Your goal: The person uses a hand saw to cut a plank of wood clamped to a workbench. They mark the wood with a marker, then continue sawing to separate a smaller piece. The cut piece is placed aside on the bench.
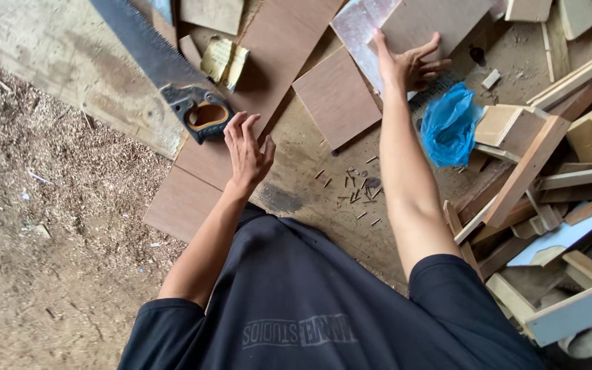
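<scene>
2 hands are out, both open and holding nothing: my left hand point(247, 152) hovers spread just beside the handsaw point(173, 79) handle, and my right hand point(409, 63), well off from the saw, presses fingertips on a plywood board point(433, 20). In my judgement, a careless left reach could catch the saw's teeth, and the board could slip on the pale sheet point(354, 27) beneath it, pinching my fingers.

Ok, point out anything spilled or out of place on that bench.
Small nails lie scattered loose on the bench between the arms. A crumpled blue plastic bag sits beside the right hand, and wood offcuts are heaped untidily at the right. The left hand hovers near the handsaw.
</scene>
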